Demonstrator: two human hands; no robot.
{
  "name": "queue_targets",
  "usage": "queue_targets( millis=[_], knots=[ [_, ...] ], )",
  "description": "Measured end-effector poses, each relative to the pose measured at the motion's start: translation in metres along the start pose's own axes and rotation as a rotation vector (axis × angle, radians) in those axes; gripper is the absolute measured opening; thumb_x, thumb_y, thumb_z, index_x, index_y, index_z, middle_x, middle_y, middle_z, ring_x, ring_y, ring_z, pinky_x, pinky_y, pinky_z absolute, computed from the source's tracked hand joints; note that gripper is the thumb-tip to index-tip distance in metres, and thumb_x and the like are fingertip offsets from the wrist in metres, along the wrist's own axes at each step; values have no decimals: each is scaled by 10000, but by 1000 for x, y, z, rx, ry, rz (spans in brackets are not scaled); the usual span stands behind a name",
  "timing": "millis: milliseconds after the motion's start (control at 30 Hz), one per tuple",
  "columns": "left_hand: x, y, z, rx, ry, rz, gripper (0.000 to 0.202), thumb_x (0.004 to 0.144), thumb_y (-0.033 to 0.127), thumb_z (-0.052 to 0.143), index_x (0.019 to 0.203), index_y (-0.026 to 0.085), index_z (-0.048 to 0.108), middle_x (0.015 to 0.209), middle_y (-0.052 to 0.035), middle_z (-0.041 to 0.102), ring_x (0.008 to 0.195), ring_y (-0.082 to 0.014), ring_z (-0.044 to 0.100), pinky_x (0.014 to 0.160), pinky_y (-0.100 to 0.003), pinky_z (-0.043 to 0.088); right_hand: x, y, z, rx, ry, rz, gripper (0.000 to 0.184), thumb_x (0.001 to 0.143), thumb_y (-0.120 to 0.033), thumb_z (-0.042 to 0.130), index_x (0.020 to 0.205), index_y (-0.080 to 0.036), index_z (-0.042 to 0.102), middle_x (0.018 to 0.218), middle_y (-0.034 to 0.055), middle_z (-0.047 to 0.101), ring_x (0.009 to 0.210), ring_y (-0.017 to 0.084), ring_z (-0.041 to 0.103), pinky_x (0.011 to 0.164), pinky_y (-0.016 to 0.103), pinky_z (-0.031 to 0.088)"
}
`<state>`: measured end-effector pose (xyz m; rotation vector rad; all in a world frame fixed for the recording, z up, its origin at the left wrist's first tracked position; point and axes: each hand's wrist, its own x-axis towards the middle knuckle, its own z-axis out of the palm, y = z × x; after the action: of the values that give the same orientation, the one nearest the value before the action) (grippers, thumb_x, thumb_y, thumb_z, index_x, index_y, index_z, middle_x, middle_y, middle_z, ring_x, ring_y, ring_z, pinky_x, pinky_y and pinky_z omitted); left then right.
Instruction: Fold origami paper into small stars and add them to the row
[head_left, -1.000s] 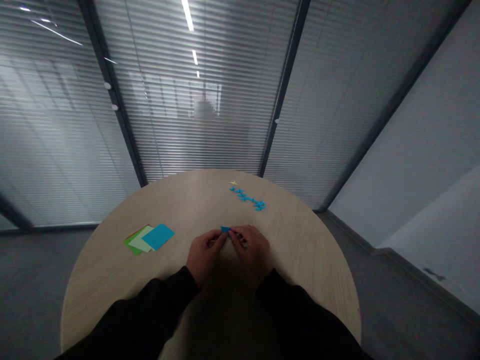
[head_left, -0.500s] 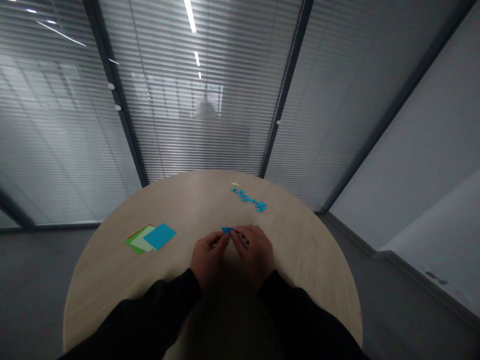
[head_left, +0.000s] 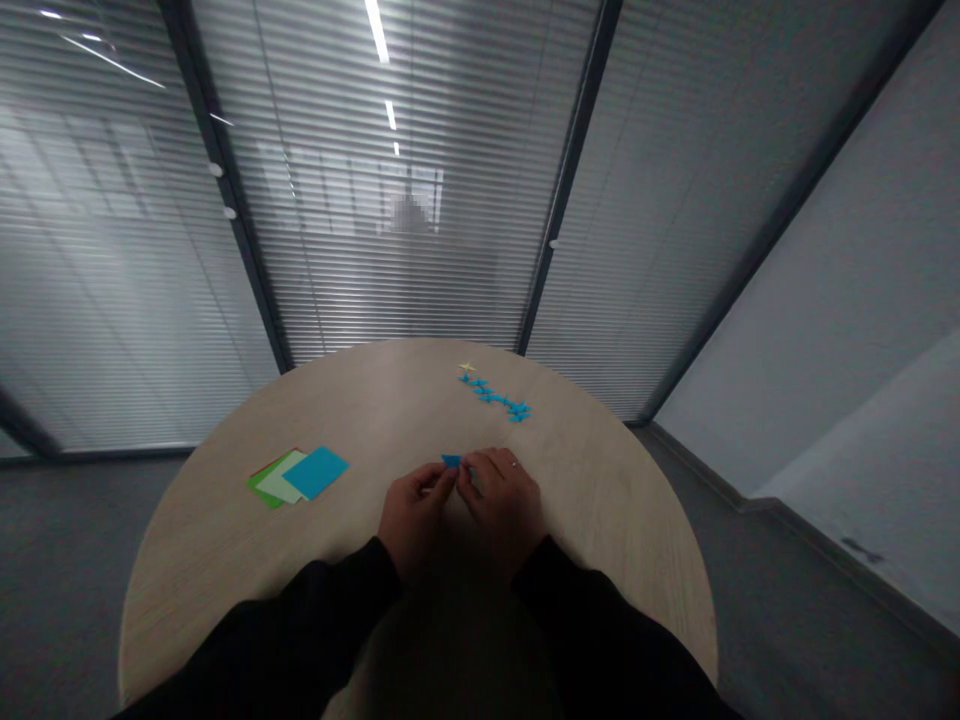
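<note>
Between my fingertips, above the middle of the table, is a small folded piece of blue paper [head_left: 451,460]. My left hand [head_left: 414,510] is closed, pinching its left side with thumb and finger. From the other side my right hand [head_left: 501,497] is closed on its right end, with a ring showing on one finger. Most of the paper's lower part is hidden behind the fingers. Farther off lie several small pointed blue paper shapes [head_left: 487,397] in a slanting row, and a yellow one [head_left: 467,366] tops the row.
The round wooden table [head_left: 592,480] carries a fanned pile of paper sheets at the left, with a blue sheet [head_left: 316,472] on top and pale and green sheets [head_left: 271,486] under it. Glass panels with blinds [head_left: 405,290] stand behind the table's far edge.
The whole view has shifted slightly. My right fingers have moved a little on the blue paper, and both hands keep hold of it.
</note>
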<state>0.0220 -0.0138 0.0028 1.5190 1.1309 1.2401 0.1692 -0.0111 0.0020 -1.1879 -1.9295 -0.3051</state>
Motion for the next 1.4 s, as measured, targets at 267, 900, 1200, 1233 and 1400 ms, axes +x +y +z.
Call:
queue_targets(
  millis=[267, 900, 1200, 1233, 1400],
  knots=[
    [2, -2, -2, -42, 0, -3, 331, 852, 473, 611, 855, 174, 754, 853, -62, 764, 812, -224, 666, 748, -321, 506, 0, 1, -4, 11, -35, -74, 196, 979, -201, 527, 853, -206, 677, 896, 77, 704, 833, 224, 603, 782, 363, 496],
    [0, 9, -8, -3, 50, -11, 321, 831, 485, 648, 811, 171, 711, 707, -23, 699, 625, -166, 589, 591, -273, 446, 4, 4, -5, 665, -86, 347, 152, 888, -306, 624, 918, -196, 724, 863, 55, 710, 712, 162, 657, 586, 253, 530],
    [0, 7, -8, -4, 36, 68, 264, 871, 441, 602, 859, 190, 683, 805, -29, 701, 730, -183, 623, 680, -288, 478, 1, 6, 2, 913, -170, 546, 227, 800, -392, 728, 893, -188, 690, 783, 34, 703, 672, 155, 648, 572, 248, 519],
    [1, 6, -8, -9, 52, 77, 255, 867, 434, 608, 857, 190, 682, 826, -36, 699, 766, -189, 628, 701, -293, 484, 0, 6, 3, 928, -173, 564, 232, 799, -400, 728, 882, -187, 687, 777, 33, 702, 670, 156, 648, 578, 253, 523],
    [4, 1, -7, -82, 40, 46, 258, 847, 431, 638, 873, 180, 695, 861, -51, 704, 812, -195, 638, 736, -306, 502, 0, 6, 5, 1015, -236, 614, 250, 817, -428, 702, 812, -180, 669, 704, 19, 690, 632, 151, 644, 603, 268, 528]
  ],
)
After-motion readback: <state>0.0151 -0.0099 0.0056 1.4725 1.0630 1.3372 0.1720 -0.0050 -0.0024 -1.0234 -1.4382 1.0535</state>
